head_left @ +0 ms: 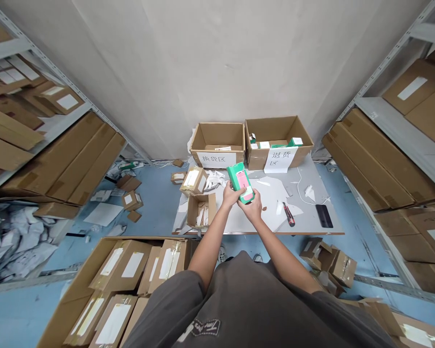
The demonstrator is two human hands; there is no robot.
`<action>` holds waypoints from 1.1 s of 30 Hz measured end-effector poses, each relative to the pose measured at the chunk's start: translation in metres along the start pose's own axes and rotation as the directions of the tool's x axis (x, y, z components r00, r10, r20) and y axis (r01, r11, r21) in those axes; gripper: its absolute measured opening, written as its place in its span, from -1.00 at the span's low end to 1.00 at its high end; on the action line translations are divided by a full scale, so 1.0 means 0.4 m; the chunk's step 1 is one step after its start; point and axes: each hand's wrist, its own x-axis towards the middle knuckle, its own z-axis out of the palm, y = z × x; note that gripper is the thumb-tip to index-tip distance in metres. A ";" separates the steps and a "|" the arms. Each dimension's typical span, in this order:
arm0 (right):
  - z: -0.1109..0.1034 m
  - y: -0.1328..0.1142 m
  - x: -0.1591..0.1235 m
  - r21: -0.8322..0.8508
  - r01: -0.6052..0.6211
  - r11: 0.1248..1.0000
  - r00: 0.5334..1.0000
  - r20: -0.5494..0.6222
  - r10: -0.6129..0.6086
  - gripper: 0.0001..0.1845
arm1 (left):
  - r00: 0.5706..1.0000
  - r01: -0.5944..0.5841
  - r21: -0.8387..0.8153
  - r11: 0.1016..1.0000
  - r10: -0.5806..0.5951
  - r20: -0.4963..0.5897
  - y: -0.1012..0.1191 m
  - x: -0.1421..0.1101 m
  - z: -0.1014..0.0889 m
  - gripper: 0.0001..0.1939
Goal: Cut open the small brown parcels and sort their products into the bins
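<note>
Above the middle of the table (235, 220), a green box (235, 170) with a pink picture on its face is held tilted in both hands. My left hand (231, 194) grips its lower left side, fingers wrapped round the edge. From the lower right, my right hand (252, 205) closes on the bottom end of the same box. Left of the hands sit an open small carton (192, 212) with white paper inside and a taped carton (194, 180). A red and black utility knife (289, 215) lies right of the hands, with a black phone (324, 216) beyond it.
Two open cartons with paper signs stand at the table's back: the left carton (217, 129) and the right carton (275, 124), which holds several green-and-white boxes. A large carton (76, 275) of parcels is at lower left. Shelves (380, 116) flank both sides; opened cartons (329, 263) lie on the floor.
</note>
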 end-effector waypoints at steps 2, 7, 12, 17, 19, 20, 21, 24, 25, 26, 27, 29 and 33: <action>-0.018 0.019 0.008 0.155 -0.018 0.988 0.992 0.124 -0.001 -0.05 | 0.998 0.004 -0.063 0.998 0.001 0.067 0.001 0.004 -0.022 -0.21; -0.065 0.038 0.054 0.429 -0.300 0.852 0.860 0.507 0.047 -0.20 | 0.966 -0.019 -0.109 0.994 0.047 0.253 0.006 -0.006 -0.057 -0.18; -0.072 0.025 0.061 0.480 -0.381 0.790 0.842 0.534 0.081 -0.30 | 0.955 0.004 -0.101 0.995 0.026 0.297 0.002 -0.006 -0.053 -0.11; -0.070 0.031 0.064 0.485 -0.449 0.750 0.795 0.600 0.088 -0.27 | 0.947 -0.027 -0.069 0.997 0.047 0.318 -0.001 0.006 -0.063 -0.07; -0.070 0.042 0.078 0.450 -0.432 0.782 0.774 0.630 0.065 -0.28 | 0.939 -0.060 -0.046 0.997 0.072 0.336 -0.005 0.008 -0.073 -0.05; -0.070 0.049 0.086 0.424 -0.403 0.811 0.770 0.636 0.050 -0.29 | 0.933 -0.076 -0.032 0.997 0.083 0.349 -0.008 0.007 -0.078 -0.03; -0.069 0.058 0.096 0.397 -0.364 0.843 0.771 0.636 0.033 -0.29 | 0.927 -0.091 -0.014 0.996 0.090 0.365 -0.013 0.007 -0.084 -0.01; -0.053 0.097 0.129 0.331 -0.239 0.913 0.788 0.615 -0.017 -0.21 | 0.912 -0.126 0.063 0.990 0.090 0.401 -0.036 0.008 -0.096 0.06; -0.045 0.113 0.141 0.311 -0.209 0.927 0.790 0.613 -0.027 -0.18 | 0.911 -0.141 0.095 0.985 0.092 0.401 -0.046 0.010 -0.098 0.08; -0.034 0.132 0.154 0.290 -0.186 0.939 0.788 0.615 -0.034 -0.16 | 0.913 -0.159 0.127 0.979 0.097 0.396 -0.057 0.013 -0.098 0.09; -0.022 0.151 0.166 0.263 -0.163 0.951 0.785 0.619 -0.037 -0.16 | 0.917 -0.176 0.157 0.972 0.104 0.385 -0.070 0.017 -0.096 0.10; 0.005 0.194 0.189 0.207 -0.117 0.971 0.776 0.630 -0.041 -0.17 | 0.926 -0.196 0.199 0.960 0.115 0.359 -0.102 0.026 -0.091 0.13; 0.066 0.286 0.207 0.044 -0.080 0.996 0.781 0.624 0.035 -0.19 | 0.953 -0.138 0.211 0.968 0.071 0.295 -0.187 0.040 -0.080 0.11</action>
